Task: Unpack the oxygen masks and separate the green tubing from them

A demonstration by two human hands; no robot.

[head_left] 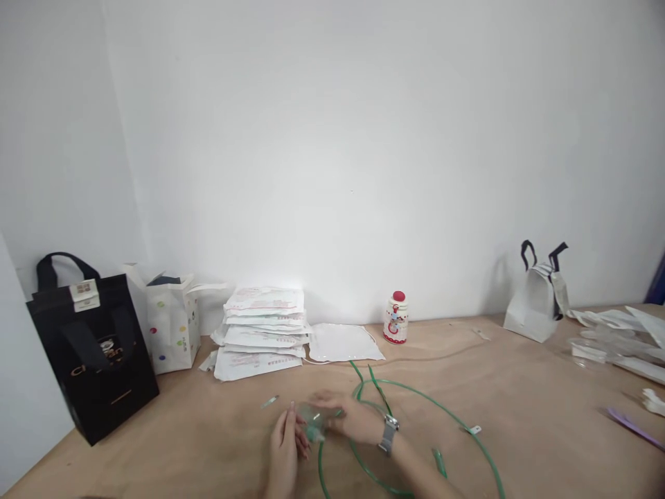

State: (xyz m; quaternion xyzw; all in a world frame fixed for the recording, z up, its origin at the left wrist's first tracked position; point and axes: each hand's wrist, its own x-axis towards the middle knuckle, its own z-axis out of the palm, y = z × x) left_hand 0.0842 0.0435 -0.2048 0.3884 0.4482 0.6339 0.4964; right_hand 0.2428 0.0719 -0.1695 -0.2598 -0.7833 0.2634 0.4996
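My left hand (283,447) and my right hand (347,418) meet low in the middle of the view, both gripping a small clear, green-tinted plastic mask (314,421). My fingers hide part of it. A silver wristwatch (388,434) sits on my right wrist. A green plastic tube (426,409) lies in loose loops on the wooden table (208,430), passing under and beside my right forearm. A small tag (473,430) sits on the tube. A short clear-green plastic piece (269,401) lies just beyond my left hand, and a green connector (439,462) lies to the right.
Along the wall stand a black paper bag (93,353), a dotted white bag (171,326), a stack of white printed pouches (262,333), a flat pouch (343,343), a red-capped bottle (395,317) and a white bag (535,298). Clear packaging (618,343) lies at right.
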